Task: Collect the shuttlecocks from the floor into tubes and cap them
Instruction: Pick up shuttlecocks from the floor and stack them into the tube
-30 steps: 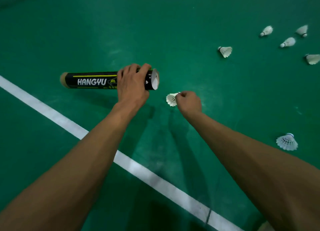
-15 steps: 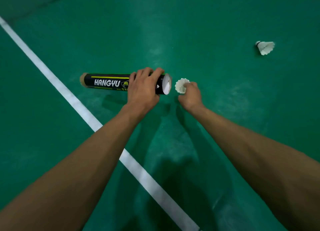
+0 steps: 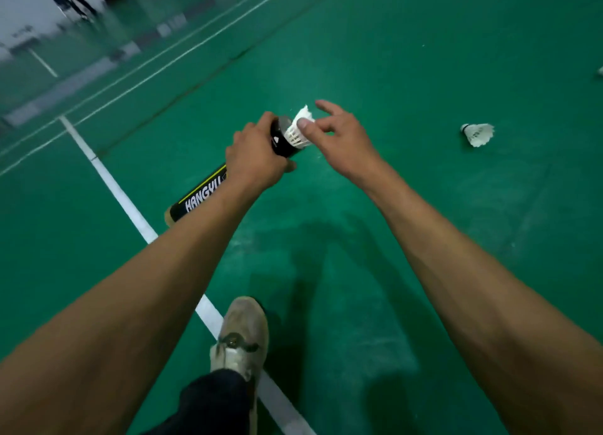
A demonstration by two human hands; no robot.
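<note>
Down low and closest of all, a dusty shoe (image 3: 241, 333) standing on the white line (image 3: 107, 180) of the green floor (image 3: 391, 59). A bit farther out, left hand (image 3: 254, 160) wrapped tight around the black tube (image 3: 202, 194), close to its open end. Held that tube flat and sideways a moment ago; now tipped, with the closed end back toward the body and the mouth pointing away. Right at the mouth, a white shuttlecock (image 3: 298, 129), nose end tucked inside and feathers poking out. Sat just beside the opening half a second ago, not yet touching; now partly in. Next to it, right hand (image 3: 342, 144), no longer pinching hard: thumb (image 3: 303, 123) pressed on the feathers, pointing finger stretched out straight, other fingers loosely bent and mostly open. So, probably nearly done with this one, only a soft push needed to slide it all the way down. Careful with the feathers, easy to bend against the rim. Farther off to the right, another shuttlecock (image 3: 478, 134) lying on its side, well apart from the hands, likely next to grab. At the far right edge, a tiny white bit (image 3: 600, 71), maybe one more, too cut off to tell. No cap anywhere in sight, so plenty left to do.
</note>
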